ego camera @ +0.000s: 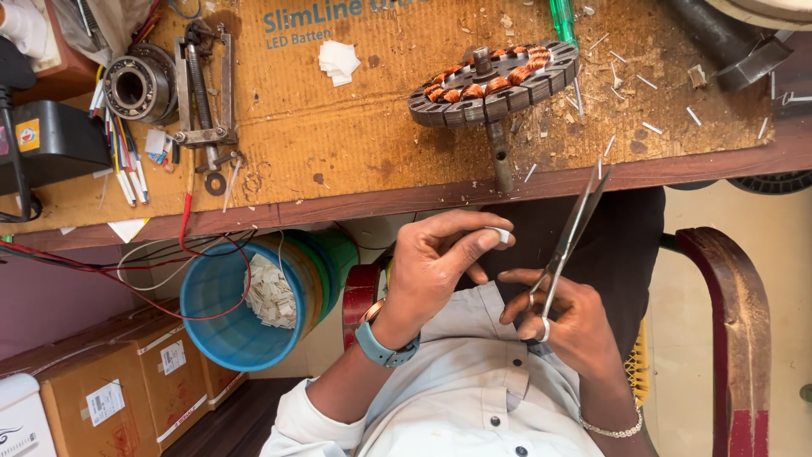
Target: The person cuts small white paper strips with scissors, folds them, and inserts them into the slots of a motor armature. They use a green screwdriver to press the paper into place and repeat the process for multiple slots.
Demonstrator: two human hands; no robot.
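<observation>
My left hand [440, 254] pinches a small white slip [502, 234] between thumb and forefinger, held up over my lap just near the edge of the workbench [355, 144]. My right hand [562, 317] grips the scissors [568, 241], fingers through the loops, blades nearly shut and pointing far, up toward the bench edge, tip just right of the slip but not touching it.

How far along? By my reckoning, well into it: the blue bucket [224, 296] on the left, below the bench, holds a heap of pale paper pieces [271, 292], and a few white slips [337, 61] lie on the bench's cardboard top. White trimmings are scattered on the far right of the bench too. The motor winding [495, 80] sits on the bench with its copper coils showing in only part of the ring; the other slots look bare, so I judge plenty is left there.

Left wrist bent inward, watch [382, 343] facing me, other fingers loosely curled. Right wrist low by my shirt, bracelet showing, palm turned in, scissors angled up and to the right.
</observation>
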